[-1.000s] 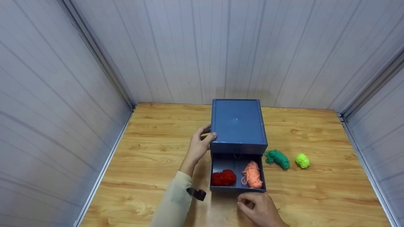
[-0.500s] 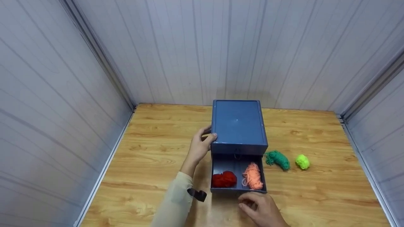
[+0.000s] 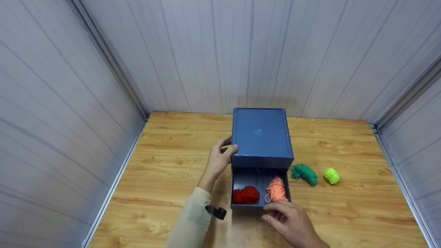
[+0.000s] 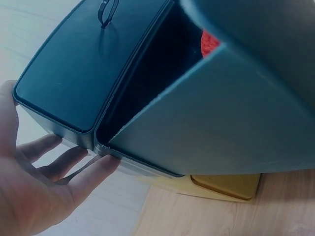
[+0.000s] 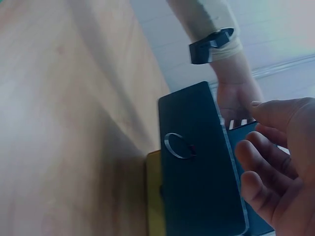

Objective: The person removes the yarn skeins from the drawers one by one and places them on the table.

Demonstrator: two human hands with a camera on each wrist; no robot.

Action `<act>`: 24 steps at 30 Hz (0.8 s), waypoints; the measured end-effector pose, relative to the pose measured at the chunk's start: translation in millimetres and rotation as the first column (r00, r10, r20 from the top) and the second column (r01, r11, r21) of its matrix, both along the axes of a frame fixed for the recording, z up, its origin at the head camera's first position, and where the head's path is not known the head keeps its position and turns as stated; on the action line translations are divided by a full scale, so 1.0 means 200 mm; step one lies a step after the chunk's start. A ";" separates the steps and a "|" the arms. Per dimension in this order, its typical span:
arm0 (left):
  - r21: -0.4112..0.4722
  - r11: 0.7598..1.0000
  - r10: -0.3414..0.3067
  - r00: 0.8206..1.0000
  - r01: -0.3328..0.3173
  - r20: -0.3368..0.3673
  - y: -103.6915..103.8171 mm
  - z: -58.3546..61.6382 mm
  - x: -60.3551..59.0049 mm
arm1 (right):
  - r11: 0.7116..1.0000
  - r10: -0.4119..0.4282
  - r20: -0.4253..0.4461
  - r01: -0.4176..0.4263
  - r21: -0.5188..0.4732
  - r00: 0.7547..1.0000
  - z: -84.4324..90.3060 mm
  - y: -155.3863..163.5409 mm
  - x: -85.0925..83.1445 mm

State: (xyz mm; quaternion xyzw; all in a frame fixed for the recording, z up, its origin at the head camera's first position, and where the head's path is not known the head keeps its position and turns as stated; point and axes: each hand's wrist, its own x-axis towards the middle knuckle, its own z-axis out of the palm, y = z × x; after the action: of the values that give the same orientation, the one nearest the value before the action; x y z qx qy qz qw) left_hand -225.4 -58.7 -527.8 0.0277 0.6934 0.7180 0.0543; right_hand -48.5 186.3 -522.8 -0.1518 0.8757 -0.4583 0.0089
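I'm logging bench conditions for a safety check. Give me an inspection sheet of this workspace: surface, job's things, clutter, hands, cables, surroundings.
Surface: table with wood grain.
Job's things: blue box; its drawer is pulled out, red yarn at left, peach yarn at right; a ring is on the drawer's front.
Clutter: green yarn and lime yarn lie on the table, right of the box.
Left hand: grips the blue box's left side, thumb at its front corner.
Right hand: fingers loosely curled by the drawer's front, holding nothing visible.
Cables: nothing seen.
Surroundings: pale panelled walls behind and at both sides.
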 end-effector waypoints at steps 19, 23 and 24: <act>0.018 1.000 -0.004 1.000 0.004 -0.004 0.01 -0.01 -0.01 | 0.999 -0.021 -0.133 0.025 0.031 0.991 -0.01 -0.05 -0.19; 0.010 1.000 0.002 1.000 -0.002 -0.016 0.01 -0.01 -0.01 | 1.000 0.011 -0.110 -0.008 0.028 0.994 -0.02 -0.07 -0.24; 0.010 1.000 0.003 1.000 -0.003 -0.017 0.00 -0.01 -0.01 | 0.999 0.020 -0.107 -0.017 0.030 0.994 -0.02 -0.07 -0.26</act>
State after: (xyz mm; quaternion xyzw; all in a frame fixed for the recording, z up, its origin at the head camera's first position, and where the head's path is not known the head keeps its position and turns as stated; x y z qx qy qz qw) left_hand -227.4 -57.8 -529.9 0.0333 0.6903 0.7213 0.0472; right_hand -100.1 172.6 -526.9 -0.1840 0.8801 -0.4364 -0.0315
